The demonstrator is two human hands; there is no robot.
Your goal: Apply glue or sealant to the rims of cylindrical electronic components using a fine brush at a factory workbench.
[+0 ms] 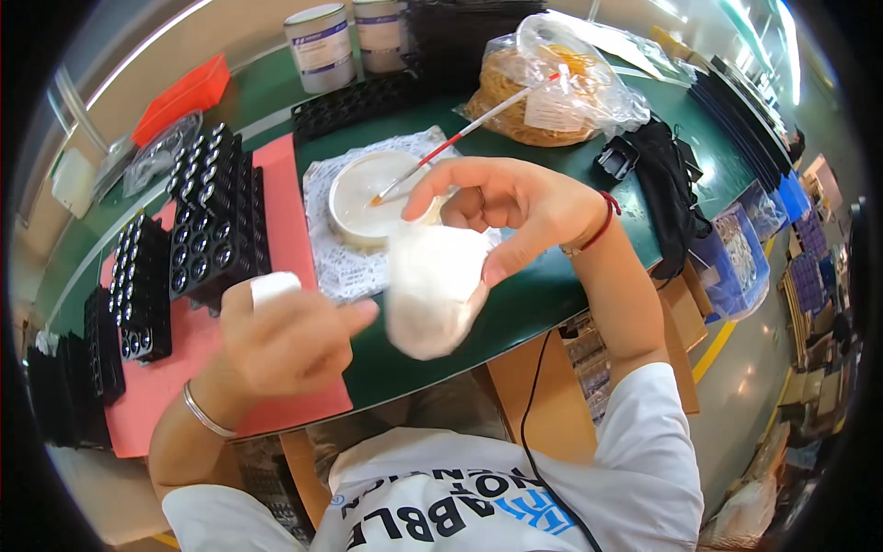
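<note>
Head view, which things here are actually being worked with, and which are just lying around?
In use:
white cloth wad, in right hand
left hand, white-wrapped finger
white dish with brush

Lying about:
black trays
rubber band bag
two tins
red bin

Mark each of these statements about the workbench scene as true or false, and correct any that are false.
1. The right hand holds a white cloth. True.
2. A brush rests with its tip in the round white dish. True.
3. The mat under the black trays is blue. False: it is pink.
4. The left hand holds a pair of scissors. False: a white-wrapped fingertip shows, and no scissors.
5. A bag of rubber bands lies behind the dish. True.
</note>
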